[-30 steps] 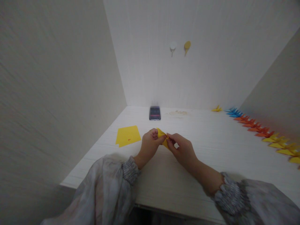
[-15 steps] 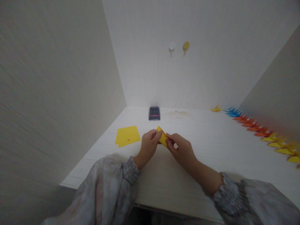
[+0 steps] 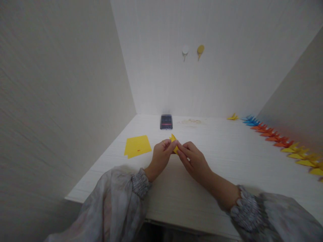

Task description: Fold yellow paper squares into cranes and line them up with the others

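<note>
Where the head camera looks forward and down on the white desk (image 3: 186,191), both hands meet near the middle over a folded yellow paper (image 3: 173,137). The left hand (image 3: 161,156) grips it, thumb on the near face and the other fingers bent behind; the right hand (image 3: 194,159) pinches its right-hand side, the fingertips of the two hands close together. Only a narrow, tilted part of the paper shows between them, its tip pointing away from the body, and whether it touches the desk is hard to tell. The step in hand looks like making or pressing a fold, though the crease itself is hidden by the fingers. The next move probably calls for a steady left hold, with the right fingertips lining up the edges before running firmly along the fold; a loose pinch could let the layers slip. To the left of the hands lie flat yellow sheets (image 3: 137,146), slightly offset, and beyond the hands sits a phone (image 3: 166,122) with a blurred screen. Along the right side runs a row of folded paper figures (image 3: 282,142) in blue, orange and yellow.
</note>
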Available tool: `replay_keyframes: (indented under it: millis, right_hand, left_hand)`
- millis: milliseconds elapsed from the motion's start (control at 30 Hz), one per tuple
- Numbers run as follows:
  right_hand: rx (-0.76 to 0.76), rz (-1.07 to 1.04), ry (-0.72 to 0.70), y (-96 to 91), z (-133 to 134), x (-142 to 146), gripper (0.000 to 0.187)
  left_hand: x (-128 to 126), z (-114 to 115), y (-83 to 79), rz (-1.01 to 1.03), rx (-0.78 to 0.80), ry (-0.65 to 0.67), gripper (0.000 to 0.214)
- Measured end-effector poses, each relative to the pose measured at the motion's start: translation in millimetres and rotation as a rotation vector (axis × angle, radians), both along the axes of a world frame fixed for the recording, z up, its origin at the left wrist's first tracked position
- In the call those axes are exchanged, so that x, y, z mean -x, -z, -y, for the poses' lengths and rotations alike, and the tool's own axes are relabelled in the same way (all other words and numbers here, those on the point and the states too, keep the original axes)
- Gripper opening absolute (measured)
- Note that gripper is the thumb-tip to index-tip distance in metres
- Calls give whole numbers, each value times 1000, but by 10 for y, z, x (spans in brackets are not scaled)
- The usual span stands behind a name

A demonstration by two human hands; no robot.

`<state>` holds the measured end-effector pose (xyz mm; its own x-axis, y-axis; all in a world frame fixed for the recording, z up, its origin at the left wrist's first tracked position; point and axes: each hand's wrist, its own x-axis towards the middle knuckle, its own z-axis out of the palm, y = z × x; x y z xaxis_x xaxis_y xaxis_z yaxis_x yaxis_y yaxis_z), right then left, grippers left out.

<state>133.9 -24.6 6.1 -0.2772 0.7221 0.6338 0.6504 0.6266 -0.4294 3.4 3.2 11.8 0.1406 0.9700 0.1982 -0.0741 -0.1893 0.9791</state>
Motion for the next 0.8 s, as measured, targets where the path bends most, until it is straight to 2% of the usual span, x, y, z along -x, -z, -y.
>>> replay_keyframes:
  millis: [167,267,400,500,667,800]
  right_hand:
    - [-29,50,-18,8,5,-10,30]
    - [20,-91,-89,-6,10,-19,29]
    - [307,-488,-46,-26,-25,-17,20]
    - [529,-702,-33,-18,-69,-8,23]
    - [769,-841,-277,-4,-72,14,28]
    - [832,-856,-335,0,-54,22,27]
  left_hand:
    - [3,-1,-29,51,101,5,28]
    - [5,-7,-30,86,120,6,28]
    - [8,-20,-5,83,79,31,27]
    - [9,-20,-1,51,4,18,25]
    - [12,2,-23,5,-89,27,22]
    - [21,15,-21,-42,-105,19,23]
